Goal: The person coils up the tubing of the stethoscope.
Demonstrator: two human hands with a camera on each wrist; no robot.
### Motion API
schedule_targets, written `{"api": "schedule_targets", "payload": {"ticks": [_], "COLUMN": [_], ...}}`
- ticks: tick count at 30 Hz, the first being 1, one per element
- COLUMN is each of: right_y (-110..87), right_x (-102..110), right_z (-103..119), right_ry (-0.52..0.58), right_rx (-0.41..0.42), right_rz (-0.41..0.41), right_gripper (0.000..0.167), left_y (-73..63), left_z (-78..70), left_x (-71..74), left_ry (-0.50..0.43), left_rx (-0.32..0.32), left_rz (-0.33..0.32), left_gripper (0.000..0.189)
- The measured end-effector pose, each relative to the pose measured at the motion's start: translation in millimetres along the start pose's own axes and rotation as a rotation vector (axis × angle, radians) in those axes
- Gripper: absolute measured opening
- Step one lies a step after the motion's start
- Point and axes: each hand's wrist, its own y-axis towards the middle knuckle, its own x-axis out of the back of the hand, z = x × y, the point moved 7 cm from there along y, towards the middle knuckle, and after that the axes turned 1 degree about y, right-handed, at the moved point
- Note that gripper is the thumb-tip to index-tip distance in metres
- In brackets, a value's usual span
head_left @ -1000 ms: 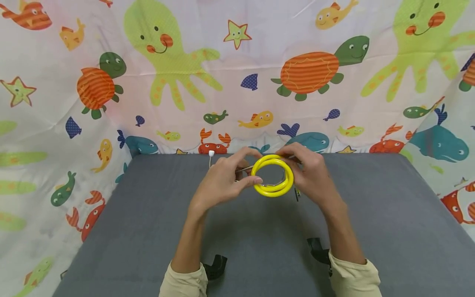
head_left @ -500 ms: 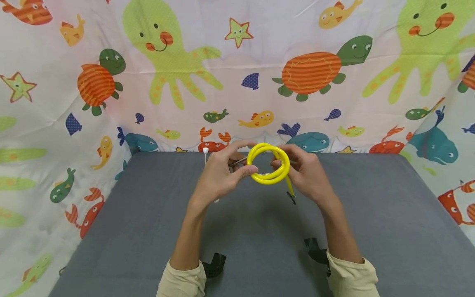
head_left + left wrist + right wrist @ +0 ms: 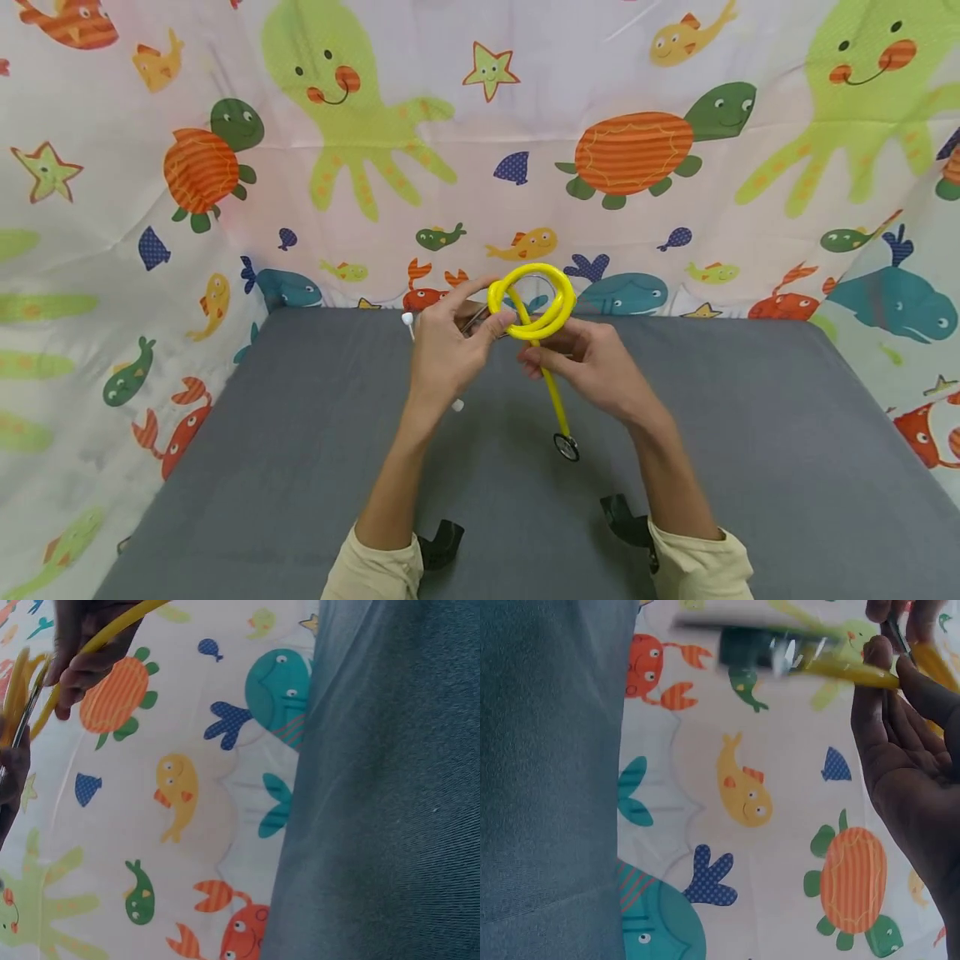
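A stethoscope with yellow tubing (image 3: 567, 298) is held up above the grey surface, its tube wound into a coil. My left hand (image 3: 448, 346) grips the coil's left side, thumb in front, together with the metal ear tubes (image 3: 475, 319). White ear tips (image 3: 408, 319) show beside that hand. Just below the coil, my right hand (image 3: 596, 367) pinches the tube's free end, which passes through the loop. From there the round chest piece (image 3: 566, 447) hangs down. In the right wrist view the chest piece (image 3: 754, 651) is blurred.
A grey cloth-covered table (image 3: 300, 467) lies beneath both hands. Behind and at the sides hangs a white curtain (image 3: 420, 108) printed with sea animals. Black wrist mounts (image 3: 441, 546) stick out by the beige sleeves (image 3: 375, 567).
The coil has risen slightly. My right hand has left the coil's upper right side and drawn the tube's end through the loop, so the chest piece now hangs lower.
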Motion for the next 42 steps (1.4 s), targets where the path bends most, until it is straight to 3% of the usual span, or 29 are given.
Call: {"api": "schedule_targets", "payload": {"ticks": [4, 8, 13, 17, 21, 28, 35, 42], "right_y": [-1.6, -5.2, -12.3, -18.1, -25.2, -35.2, -35.8, -32.3], "right_x": [-10, -15, -17, -11, -5, 8, 15, 10], "right_z": [2, 6, 13, 26, 47, 73, 73, 72], "right_ry": [0.007, -0.075, -0.269, -0.43, -0.607, -0.868, -0.914, -0.801], "right_rx": [-0.01, -0.015, -0.002, 0.033, 0.154, 0.376, 0.435, 0.532], "right_rz": [0.07, 0.111, 0.153, 0.099, -0.048, -0.315, -0.449, -0.479], "right_gripper": [0.029, 0.036, 0.038, 0.03, 0.023, 0.02, 0.018, 0.016], "left_y": [-2.5, -6.0, -9.7, -9.5, -9.8, -13.9, -18.5, -20.0], "left_z": [3.7, 4.7, 6.2, 7.9, 5.2, -10.6, -20.1, -22.0], "left_x": [3.4, 8.5, 11.3, 10.1, 5.2, -15.4, -25.1, -25.6], "left_ry": [0.066, 0.179, 0.337, 0.488, 0.603, 0.675, 0.627, 0.498], "left_rx": [0.032, 0.052, 0.052, 0.034, -0.013, -0.143, -0.216, -0.231], "left_rz": [-0.11, -0.189, -0.235, -0.226, -0.17, 0.034, 0.19, 0.293], "left_gripper": [0.048, 0.049, 0.049, 0.049, 0.049, 0.048, 0.053, 0.053]}}
